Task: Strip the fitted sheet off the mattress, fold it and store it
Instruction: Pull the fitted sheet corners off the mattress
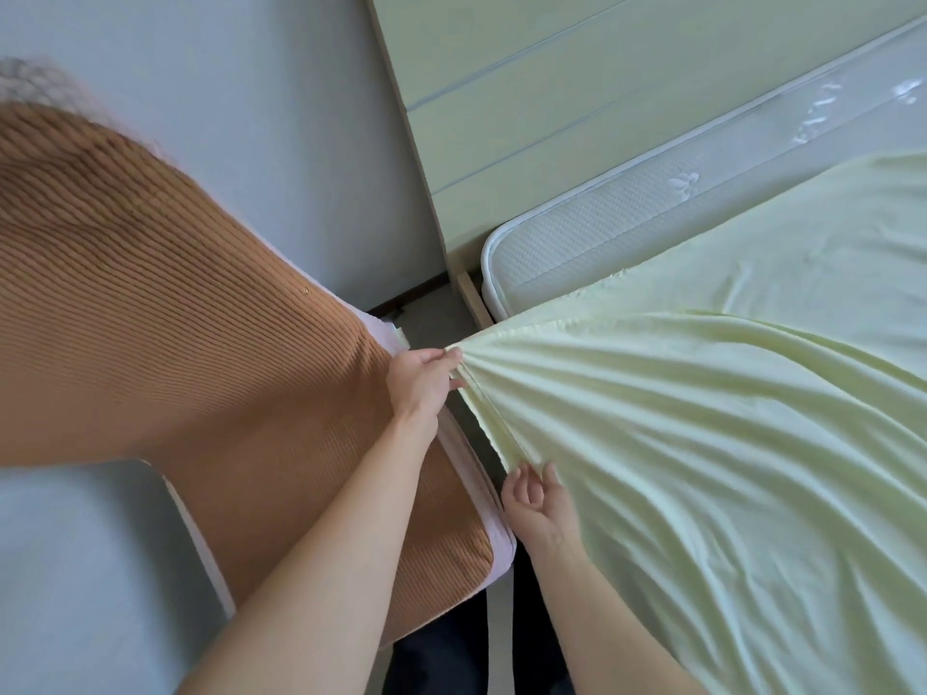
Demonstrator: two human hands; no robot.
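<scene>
A pale yellow fitted sheet (702,418) lies loose over the white mattress (577,243), pulled off the near corner so that the bare mattress top shows. My left hand (421,383) pinches a gathered corner of the sheet and holds it taut off the bed's edge. My right hand (539,499) grips the sheet's hem lower down, fingers curled around the fabric edge. The sheet fans out in folds from both hands toward the right.
A brown ribbed cushion or pad (175,318) with a pink edge stands at my left, close to my left arm. A light wooden headboard (501,117) rises behind the mattress. Grey wall (225,67) fills the upper left. Dark floor shows in the narrow gap below.
</scene>
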